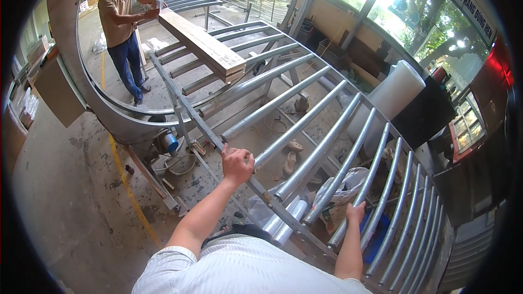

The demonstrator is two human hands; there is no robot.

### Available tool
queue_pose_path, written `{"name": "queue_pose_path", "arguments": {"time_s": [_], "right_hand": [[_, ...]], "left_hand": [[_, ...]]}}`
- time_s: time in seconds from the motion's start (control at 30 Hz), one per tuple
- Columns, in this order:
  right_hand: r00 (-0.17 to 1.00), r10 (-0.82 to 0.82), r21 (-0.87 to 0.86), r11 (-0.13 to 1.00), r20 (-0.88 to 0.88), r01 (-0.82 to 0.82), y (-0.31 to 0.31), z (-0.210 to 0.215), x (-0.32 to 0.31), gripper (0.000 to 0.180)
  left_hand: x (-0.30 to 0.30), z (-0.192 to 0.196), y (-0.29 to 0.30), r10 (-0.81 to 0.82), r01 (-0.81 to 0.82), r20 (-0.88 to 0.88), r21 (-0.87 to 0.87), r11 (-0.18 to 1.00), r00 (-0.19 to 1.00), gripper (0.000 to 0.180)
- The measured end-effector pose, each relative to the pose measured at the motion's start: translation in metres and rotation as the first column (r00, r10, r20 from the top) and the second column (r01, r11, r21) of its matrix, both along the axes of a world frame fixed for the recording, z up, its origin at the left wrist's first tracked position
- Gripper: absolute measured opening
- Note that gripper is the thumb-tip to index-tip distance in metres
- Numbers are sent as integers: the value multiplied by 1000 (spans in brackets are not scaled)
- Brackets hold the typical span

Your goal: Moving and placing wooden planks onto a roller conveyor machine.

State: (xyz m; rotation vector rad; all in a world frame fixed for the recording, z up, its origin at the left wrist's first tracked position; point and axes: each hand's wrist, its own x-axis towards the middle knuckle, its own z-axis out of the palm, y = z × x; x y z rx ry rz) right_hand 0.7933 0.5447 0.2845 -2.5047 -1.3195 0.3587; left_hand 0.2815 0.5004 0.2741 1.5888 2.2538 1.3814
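My left hand (237, 165) sits over the near side rail (204, 126) of a roller conveyor, its fingers curled at the rail. To its right, my right hand (355, 213) is closed around one of the bare metal rollers (372, 162). Further along the conveyor, a long stack of wooden boards (204, 43) lies across the rollers and passes through a large grey ring frame (70, 38). A co-worker (121, 19) stands beyond the ring with both hands at the far end of the stack.
Below the rollers are clear film rolls (290, 222), a white sack (342, 188) and a blue bin (377, 239). A large white wrap roll (400, 87) stands beyond the conveyor. Left of the frame, a yellow line (126, 182) runs along the stained floor near a bucket (181, 164).
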Motion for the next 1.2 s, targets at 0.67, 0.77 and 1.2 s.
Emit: {"name": "queue_pose_path", "arguments": {"time_s": [0.67,0.77,1.2], "right_hand": [[1000,6,-2,1000,-16,-6,1,-1,2,92],[1000,1,-2,1000,7,-1,1,-1,0,92],[1000,2,12,1000,8,-2,2,-4,3,92]], "left_hand": [[2,-1,1,3,-3,-5,-15,1000,1000,19],[2,-1,2,4,-4,-4,-9,1000,1000,19],[1,-3,2,3,-3,-8,-17,1000,1000,20]]}}
